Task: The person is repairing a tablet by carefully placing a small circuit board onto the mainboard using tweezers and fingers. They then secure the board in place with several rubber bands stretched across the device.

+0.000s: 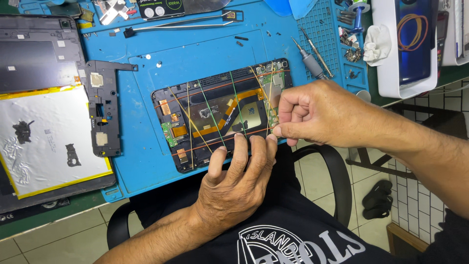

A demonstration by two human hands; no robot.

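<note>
Head view: an opened tablet [222,120], its back cover off and its circuit boards and orange flex cables bared, is seen lying on a blue mat [146,161] at the near edge of the worktop, bound crosswise and lengthwise by several rubber bands [211,108]. The tablet's near edge is pressed down by the left hand [234,183], its fingers [239,146] spread flat over the frame. A band at the tablet's right end is pinched between thumb and forefinger of the right hand [317,115], the other fingers curled in. The banding of the tablet appears to be the step in hand; the next move is judged to call for a steady pull on the pinched band while the frame is kept from shifting under the left hand. To the left, a silver battery [46,139] is shown in a second opened device, with a black bracket [102,105] beside it. Two screwdrivers [312,58] and tweezers [181,22] are laid farther back on the mat, and a white tray [386,73] holding more bands stands at right.
</note>
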